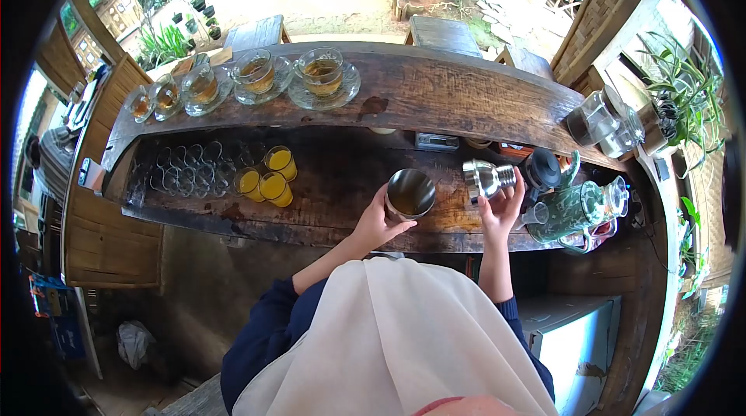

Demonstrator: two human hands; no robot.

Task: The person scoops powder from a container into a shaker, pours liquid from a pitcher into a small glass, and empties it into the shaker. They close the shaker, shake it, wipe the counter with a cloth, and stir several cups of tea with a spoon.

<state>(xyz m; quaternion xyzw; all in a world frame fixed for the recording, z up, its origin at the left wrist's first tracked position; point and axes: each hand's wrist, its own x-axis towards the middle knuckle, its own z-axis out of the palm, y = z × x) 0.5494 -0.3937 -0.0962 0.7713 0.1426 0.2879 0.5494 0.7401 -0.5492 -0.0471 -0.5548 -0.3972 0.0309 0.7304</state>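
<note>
In the head view, the left hand (379, 220) holds a shiny metal cup (410, 192) near the middle of the frame. The thumb and fingers curl around its side. We look down into the cup, and a little yellow-brown drink sits at the bottom. Just right of the middle, the right hand (500, 215) holds a shiny metal shaker top (486, 178), tipped on its side, in its fingers. The cup and the shaker top are apart, and both are above the dark wooden counter (326, 223).

Left of the middle, three glasses of orange drink (275, 189) stand close together. Next to them, farther left, are rows of clear glasses (185, 175). A small gray box (437, 142) sits at the back of the counter, above the hands in the frame.

To the right of the right hand are a pot with a dark lid (544, 167) and a big green pitcher (571, 212) with a pattern on it. A higher wooden shelf (458, 90) runs across the upper part. In the upper left, five glass cups of brown drink (322, 76) stand on it in a row. At its right end are glass jars (594, 119), near a leafy green plant (688, 101).
</note>
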